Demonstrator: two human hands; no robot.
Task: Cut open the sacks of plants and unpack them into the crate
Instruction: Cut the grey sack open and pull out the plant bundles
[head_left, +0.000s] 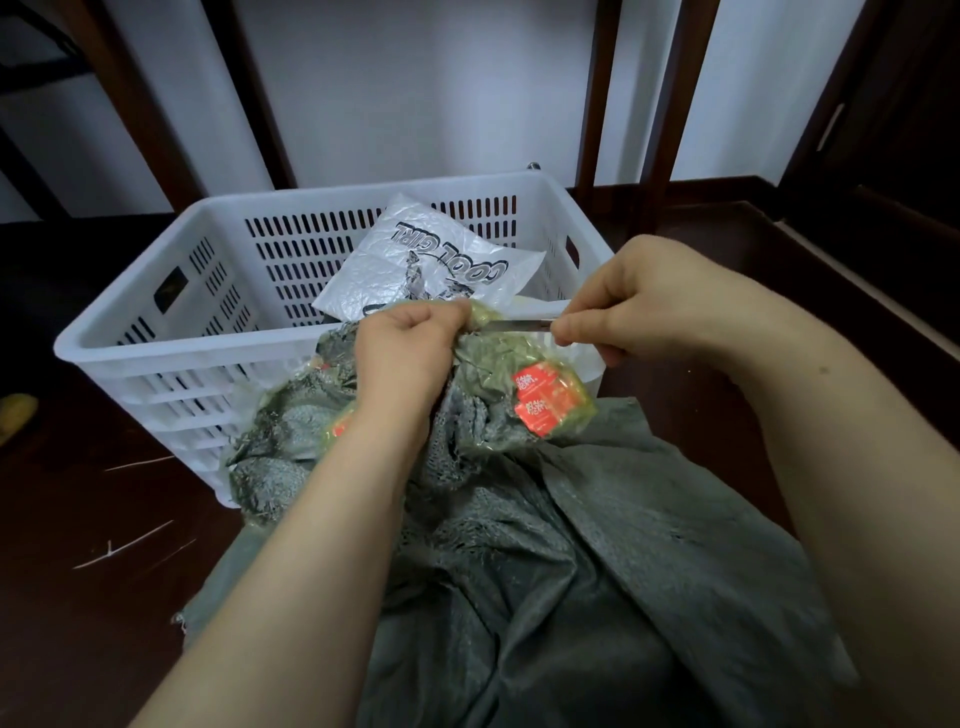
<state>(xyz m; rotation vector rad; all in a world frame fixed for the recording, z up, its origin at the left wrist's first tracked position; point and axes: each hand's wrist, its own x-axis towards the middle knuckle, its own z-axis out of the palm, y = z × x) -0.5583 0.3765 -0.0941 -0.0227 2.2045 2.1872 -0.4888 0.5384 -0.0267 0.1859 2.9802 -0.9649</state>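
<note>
Well, the white crate (197, 349) stands on the floor at left and behind, a crinkled plastic bag (426, 260) lying inside it. Just in front, the left hand (402, 353) comes up from the lower left with its fingers curled tight round the bunched, tape-wrapped neck of the grey-green sack (597, 545), whose body slumps across the near floor against the crate. The weave looks limp and frayed, likely light but prone to slide under tape, so that gathered neck seems the sound place to hold it taut. A slim blade (519, 325) lies level, its tip at the neck. The right hand (649, 306) pinches the blade between thumb and fingers, with the forearm reaching in from the lower right.
</note>
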